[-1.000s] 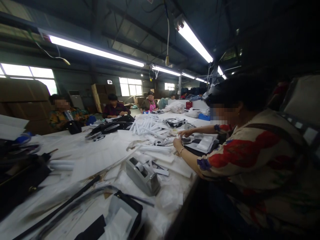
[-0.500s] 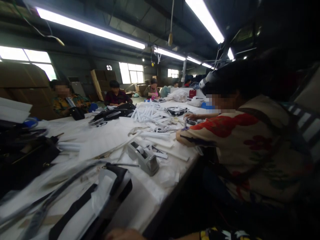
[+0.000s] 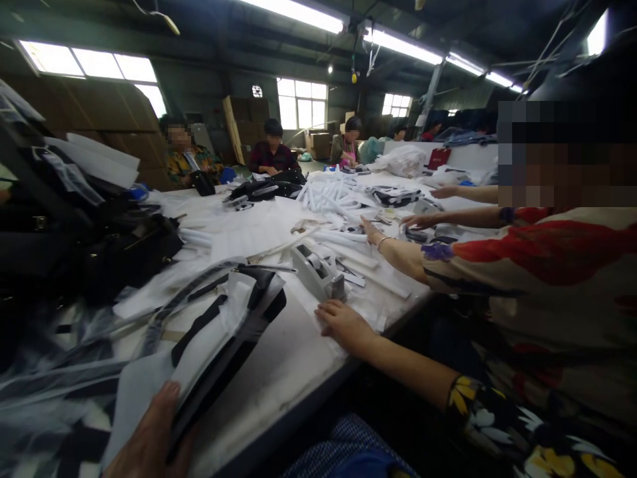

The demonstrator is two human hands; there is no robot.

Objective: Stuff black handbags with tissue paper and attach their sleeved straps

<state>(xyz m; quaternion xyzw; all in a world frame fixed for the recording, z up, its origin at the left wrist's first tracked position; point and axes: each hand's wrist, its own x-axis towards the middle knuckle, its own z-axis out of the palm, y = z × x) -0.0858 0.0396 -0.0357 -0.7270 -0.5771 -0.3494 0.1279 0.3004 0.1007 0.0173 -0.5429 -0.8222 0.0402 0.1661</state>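
Black bag [image 3: 226, 355]: left hand [image 3: 149, 431] seemingly clasps it, right hand [image 3: 348, 326] unclenched beside tape dispenser [image 3: 313, 273].

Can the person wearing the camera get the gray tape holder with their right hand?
Probably yes. The right hand is just on the near side of the gray tape holder on the table, and nothing seems to block the short gap.

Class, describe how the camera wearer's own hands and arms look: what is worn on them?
The right hand is ungloved, its forearm bare up to a dark sleeve printed with yellow and white flowers. The left hand is ungloved too; no left sleeve shows.
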